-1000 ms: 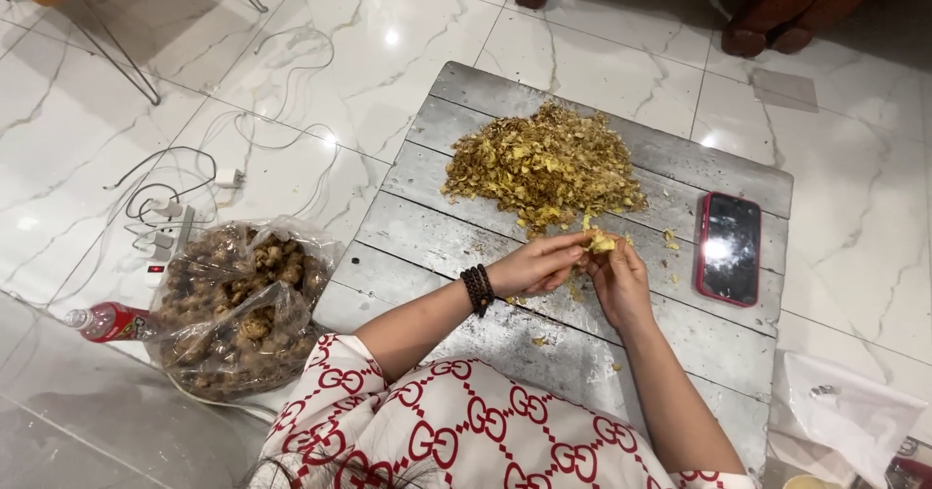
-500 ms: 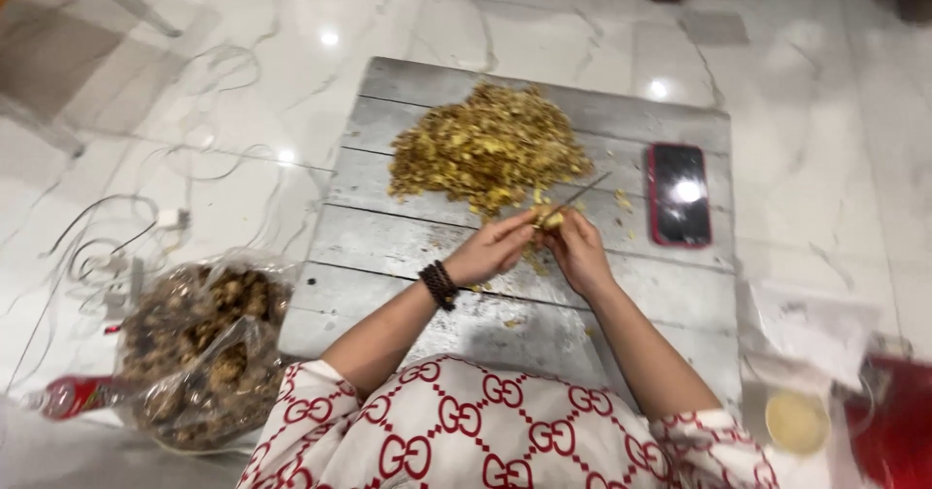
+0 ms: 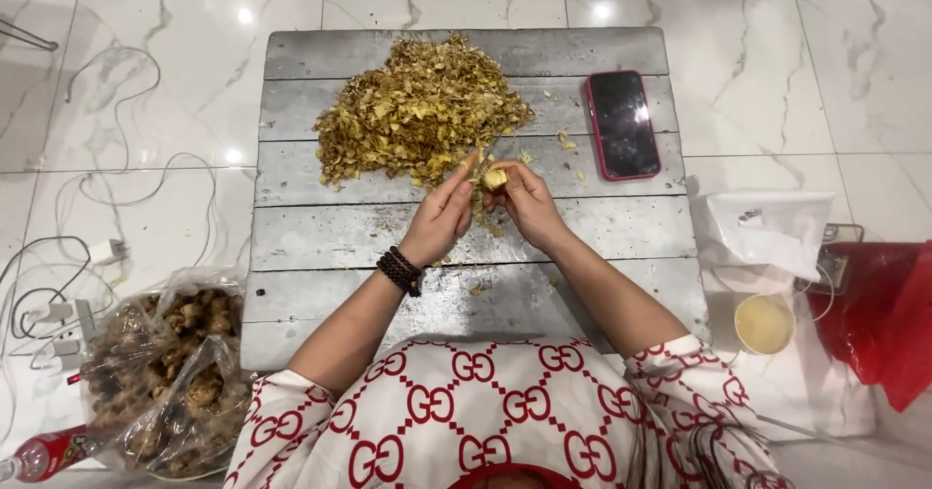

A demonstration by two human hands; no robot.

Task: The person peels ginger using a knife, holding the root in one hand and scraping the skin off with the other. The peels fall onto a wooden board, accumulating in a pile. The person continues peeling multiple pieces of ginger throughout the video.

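Change: both hands stayed over the board's middle as before; view tilted, so board sat square and centred, bag slid to lower left.
Board: one grey plank board (image 3: pixel 340 246) on white marble floor, long axis left-right.
Peel heap: one yellow-brown pile of peelings (image 3: pixel 417 110) on board's far half, just beyond the hands.
Bag: one clear plastic bag of brown knobbly roots (image 3: pixel 165 372), left of board, touching its near corner.
Phone: one black phone, red case (image 3: pixel 622 123), far right of board, long axis pointing away, apart from heap.
Left hand: left hand (image 3: pixel 439 219) fingers curled, thumb up against a thin blade-like tool; grip detail unclear.
Right hand: right hand (image 3: pixel 529 202) closed round the piece.
Piece: one small pale yellow root piece (image 3: pixel 495 177), at fingertips above board centre; axis too small to tell.
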